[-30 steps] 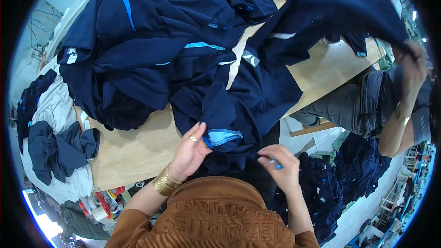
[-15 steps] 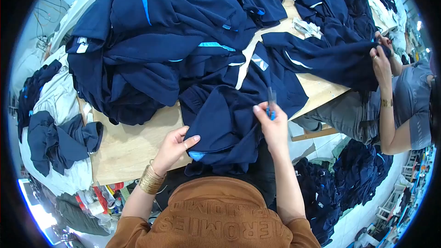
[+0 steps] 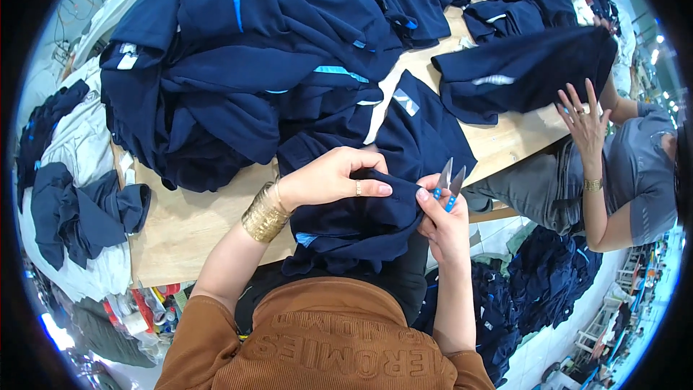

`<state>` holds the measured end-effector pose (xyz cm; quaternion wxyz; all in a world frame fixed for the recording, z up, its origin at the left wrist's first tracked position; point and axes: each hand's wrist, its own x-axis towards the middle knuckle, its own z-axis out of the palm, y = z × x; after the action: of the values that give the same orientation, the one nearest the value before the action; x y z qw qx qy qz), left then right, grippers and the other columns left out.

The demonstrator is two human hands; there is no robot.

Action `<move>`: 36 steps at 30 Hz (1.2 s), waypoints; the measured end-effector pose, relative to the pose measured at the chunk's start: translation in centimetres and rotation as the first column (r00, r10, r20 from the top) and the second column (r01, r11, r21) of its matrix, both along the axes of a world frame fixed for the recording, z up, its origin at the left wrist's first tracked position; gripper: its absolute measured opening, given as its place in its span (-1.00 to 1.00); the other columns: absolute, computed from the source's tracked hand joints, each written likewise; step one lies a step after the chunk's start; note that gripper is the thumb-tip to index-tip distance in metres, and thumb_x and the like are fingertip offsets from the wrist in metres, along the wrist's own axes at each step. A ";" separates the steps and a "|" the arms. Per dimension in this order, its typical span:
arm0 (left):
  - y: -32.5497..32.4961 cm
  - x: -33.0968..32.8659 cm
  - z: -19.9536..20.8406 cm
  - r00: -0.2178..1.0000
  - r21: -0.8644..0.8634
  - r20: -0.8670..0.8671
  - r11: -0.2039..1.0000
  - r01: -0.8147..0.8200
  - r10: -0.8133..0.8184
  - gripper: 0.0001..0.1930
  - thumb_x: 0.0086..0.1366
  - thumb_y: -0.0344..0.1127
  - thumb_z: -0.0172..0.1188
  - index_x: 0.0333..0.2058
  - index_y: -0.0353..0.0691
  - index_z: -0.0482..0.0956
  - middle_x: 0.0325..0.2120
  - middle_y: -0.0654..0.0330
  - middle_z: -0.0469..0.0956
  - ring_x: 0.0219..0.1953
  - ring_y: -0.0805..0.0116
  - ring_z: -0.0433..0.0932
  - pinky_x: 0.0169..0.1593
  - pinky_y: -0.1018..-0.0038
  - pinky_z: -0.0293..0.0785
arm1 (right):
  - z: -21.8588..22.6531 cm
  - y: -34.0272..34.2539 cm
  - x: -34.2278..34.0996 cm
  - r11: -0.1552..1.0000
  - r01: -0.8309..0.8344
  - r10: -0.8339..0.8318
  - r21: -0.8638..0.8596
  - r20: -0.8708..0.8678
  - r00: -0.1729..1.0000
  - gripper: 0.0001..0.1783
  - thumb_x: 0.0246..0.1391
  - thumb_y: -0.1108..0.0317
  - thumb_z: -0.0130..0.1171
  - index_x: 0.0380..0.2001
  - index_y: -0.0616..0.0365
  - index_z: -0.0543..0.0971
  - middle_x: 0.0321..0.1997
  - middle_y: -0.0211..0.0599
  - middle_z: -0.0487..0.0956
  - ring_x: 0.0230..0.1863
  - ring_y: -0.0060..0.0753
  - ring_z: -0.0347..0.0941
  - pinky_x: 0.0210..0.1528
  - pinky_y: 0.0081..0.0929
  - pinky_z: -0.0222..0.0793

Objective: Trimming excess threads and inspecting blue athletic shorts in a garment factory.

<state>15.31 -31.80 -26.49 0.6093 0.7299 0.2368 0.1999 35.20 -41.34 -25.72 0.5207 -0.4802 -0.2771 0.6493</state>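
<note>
A navy garment (image 3: 354,220) with a light-blue patch hangs over the near table edge onto my lap. My left hand (image 3: 336,179), a ring on one finger, pinches its upper fold between thumb and fingers. Blue-handled thread snips (image 3: 449,191) sit in my right hand (image 3: 444,222), blades pointing up and spread apart. The thumb and fingertips of that hand also touch the garment's right edge. Just beyond lies another navy piece (image 3: 426,130) with a pale label; where it parts from the garment I hold is hard to tell.
A big heap of navy garments (image 3: 238,87) covers the table's left and far side. The wooden tabletop (image 3: 195,227) shows at the near left. At right a co-worker (image 3: 613,166) handles a navy garment (image 3: 527,68). More navy clothes (image 3: 548,274) lie on the floor at right.
My left hand has moved up and right to the fold, and my right hand has come slightly down and right with the snips. The co-worker has lifted their garment, one hand now spread.
</note>
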 end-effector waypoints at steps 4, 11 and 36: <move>-2.4 1.0 1.0 0.988 -0.400 0.103 0.914 -0.068 0.119 -0.77 0.24 -0.21 0.17 -0.40 -0.28 0.52 -0.54 0.49 0.38 -0.48 0.76 0.24 -0.43 0.75 0.18 | 0.4 -0.7 0.5 1.000 -0.009 0.008 -0.019 -0.020 1.000 -0.86 0.06 0.38 0.18 -0.33 0.17 0.48 -0.63 -0.66 0.30 -0.75 -0.89 0.01 -0.73 -0.81 -0.19; -3.8 1.1 2.0 0.989 -0.489 0.025 0.864 -0.118 0.148 -0.75 0.26 -0.21 0.15 -0.40 -0.33 0.52 -0.58 0.51 0.33 -0.51 0.76 0.17 -0.46 0.72 0.15 | 0.5 -0.9 0.3 0.988 -0.007 -0.054 0.155 0.387 0.921 -0.87 0.05 0.42 0.17 -0.32 0.20 0.50 -0.54 -0.58 0.44 -0.58 -0.74 0.25 -0.52 -0.75 0.16; -4.8 2.1 2.9 0.955 -0.469 -0.037 0.838 -0.278 0.296 -0.77 0.24 -0.26 0.14 -0.41 -0.35 0.57 -0.59 0.48 0.41 -0.50 0.75 0.23 -0.42 0.71 0.17 | 2.3 -2.7 0.5 0.832 -0.422 -0.396 0.360 0.918 0.001 -0.66 -0.18 0.03 0.31 -0.47 0.04 0.52 -0.61 -0.53 0.38 -0.58 -0.48 0.24 -0.42 -0.47 -0.01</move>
<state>17.44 -36.57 -23.61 0.7349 0.5133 0.3735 0.2388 35.73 -44.06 -23.45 0.2730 -0.6154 -0.7394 0.0048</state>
